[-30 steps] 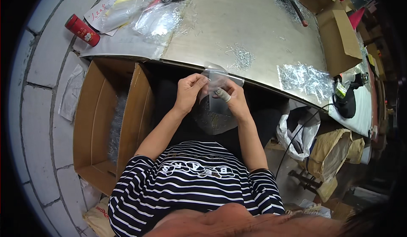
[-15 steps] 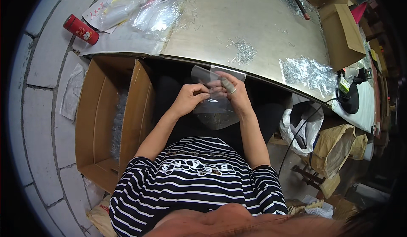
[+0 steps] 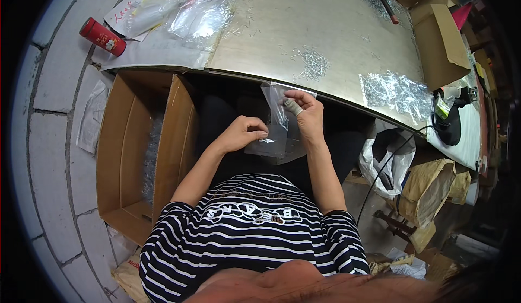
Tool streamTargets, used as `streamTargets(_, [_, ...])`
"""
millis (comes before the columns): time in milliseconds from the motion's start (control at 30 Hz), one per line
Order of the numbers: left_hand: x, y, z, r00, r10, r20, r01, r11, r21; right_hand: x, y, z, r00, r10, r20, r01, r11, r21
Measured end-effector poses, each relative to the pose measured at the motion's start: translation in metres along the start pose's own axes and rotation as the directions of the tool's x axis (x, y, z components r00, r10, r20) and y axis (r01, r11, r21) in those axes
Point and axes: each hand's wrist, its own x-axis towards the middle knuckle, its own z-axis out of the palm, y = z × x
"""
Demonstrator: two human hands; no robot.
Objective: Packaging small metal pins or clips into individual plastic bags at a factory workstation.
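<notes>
A clear plastic bag hangs between my hands, over my lap and close to the table's front edge. My left hand pinches its left side between thumb and fingers. Higher up, my right hand, with a pale wrap on one digit, grips the upper part of the clear plastic with bent fingers. Because the film is see-through and folded, I cannot tell whether it is one bag or more. On the metal-topped table just beyond lies a small heap of thin silvery pins.
An open cardboard box with silvery pieces inside stands at my left. Clear bags and a red canister lie far left. Silvery packets and another carton are at right, above a white bag and a cable.
The plastic has swung downward and now hangs more openly below my hands. My right hand has shifted slightly right, away from my left hand.
</notes>
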Motion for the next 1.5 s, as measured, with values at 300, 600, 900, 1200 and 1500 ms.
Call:
streamTargets(300, [0.017,0.011,0.004,0.953,0.220,-0.206,-0.299,0.773,-0.560,-0.013,0.012,0.008,0.990,0.001,0.144,-0.001,1.000,-0.005])
streamTargets(600, [0.017,-0.012,0.002,0.980,0.138,-0.142,-0.187,0.880,-0.436,-0.040,0.027,-0.003,0.996,-0.080,-0.033,0.076,0.991,-0.112])
streamTargets(900, [0.019,-0.032,0.018,0.992,0.079,-0.098,-0.082,0.996,-0.031,-0.059,0.049,-0.023,0.995,0.095,0.002,-0.095,0.994,-0.053])
streamTargets(1200, [0.018,-0.036,0.035,0.998,-0.054,0.011,0.055,0.998,-0.028,-0.065,0.056,-0.050,0.970,0.146,0.196,-0.072,0.936,-0.344])
streamTargets(1500, [0.037,-0.068,0.033,0.993,-0.050,-0.109,0.081,0.948,0.307,-0.042,0.041,-0.073,0.980,0.108,0.167,0.118,0.364,-0.924])
